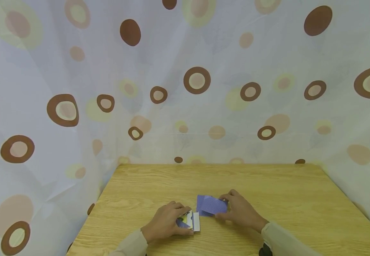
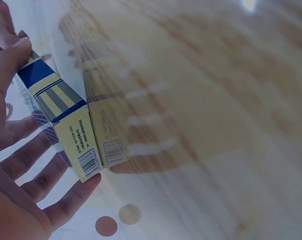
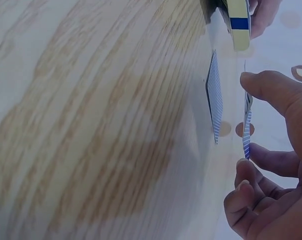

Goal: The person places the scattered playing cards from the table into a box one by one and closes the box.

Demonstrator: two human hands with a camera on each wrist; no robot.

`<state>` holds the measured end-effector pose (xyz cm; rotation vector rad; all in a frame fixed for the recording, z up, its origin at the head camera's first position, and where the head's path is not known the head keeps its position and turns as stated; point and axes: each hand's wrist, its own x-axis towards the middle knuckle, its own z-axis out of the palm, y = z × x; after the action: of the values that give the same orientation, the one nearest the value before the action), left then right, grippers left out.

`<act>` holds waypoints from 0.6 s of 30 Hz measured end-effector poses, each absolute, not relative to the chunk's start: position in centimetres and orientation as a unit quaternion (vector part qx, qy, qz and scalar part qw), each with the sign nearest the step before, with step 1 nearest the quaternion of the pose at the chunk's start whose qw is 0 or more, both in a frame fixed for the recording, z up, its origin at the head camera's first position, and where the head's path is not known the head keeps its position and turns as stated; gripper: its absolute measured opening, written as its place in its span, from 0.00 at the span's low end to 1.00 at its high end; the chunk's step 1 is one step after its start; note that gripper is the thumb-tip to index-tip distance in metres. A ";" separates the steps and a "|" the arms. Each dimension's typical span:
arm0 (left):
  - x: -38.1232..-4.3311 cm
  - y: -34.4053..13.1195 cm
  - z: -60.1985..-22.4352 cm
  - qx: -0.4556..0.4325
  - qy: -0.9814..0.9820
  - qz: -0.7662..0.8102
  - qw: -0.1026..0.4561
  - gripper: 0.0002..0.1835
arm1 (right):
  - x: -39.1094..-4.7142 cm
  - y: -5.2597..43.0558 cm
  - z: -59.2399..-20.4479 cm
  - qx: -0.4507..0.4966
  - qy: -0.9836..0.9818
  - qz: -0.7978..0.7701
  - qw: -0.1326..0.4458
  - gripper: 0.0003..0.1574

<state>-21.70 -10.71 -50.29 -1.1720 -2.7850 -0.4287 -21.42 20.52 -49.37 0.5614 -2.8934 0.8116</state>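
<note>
My left hand grips a small playing-card box at the table's near middle, thumb on one side and fingers on the other. The box is cream and blue with a barcode end, and its white flap stands out toward the right in the head view. With thumb and fingertips, my right hand pinches a blue-patterned playing card by its edges. Just beneath it, apart from it, more blue-backed card lies on the table. Whether the right hand holds one card or a few, I cannot tell.
The wood-grain table stretches out around both hands. A pale curtain with brown and beige circles hangs behind it and along both sides.
</note>
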 end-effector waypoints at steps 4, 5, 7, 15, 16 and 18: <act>-21.7 -10.7 -50.1 -0.383 -0.912 -0.142 0.042 0.43 | -21.2 20.3 -49.1 0.183 -0.945 0.266 0.047 0.41; -21.7 -10.7 -50.1 -0.382 -0.912 -0.142 0.041 0.43 | -21.2 20.2 -49.0 0.181 -0.945 0.268 0.046 0.41; -21.8 -10.7 -50.0 -0.382 -0.912 -0.141 0.040 0.43 | -21.1 20.1 -48.9 0.178 -0.944 0.274 0.045 0.41; -21.8 -10.7 -50.0 -0.379 -0.914 -0.141 0.033 0.43 | -20.8 19.5 -48.6 0.184 -0.936 0.297 0.036 0.41; -21.7 -10.6 -50.0 -0.380 -0.913 -0.142 0.033 0.43 | -20.7 19.4 -48.6 0.186 -0.936 0.298 0.033 0.41; -21.7 -10.6 -50.0 -0.380 -0.914 -0.141 0.033 0.43 | -20.5 19.3 -48.6 0.188 -0.934 0.301 0.030 0.40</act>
<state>-21.67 -10.62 -49.98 -1.1692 -2.8107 -0.4348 -20.53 19.32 -48.62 0.5809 -2.8806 0.9291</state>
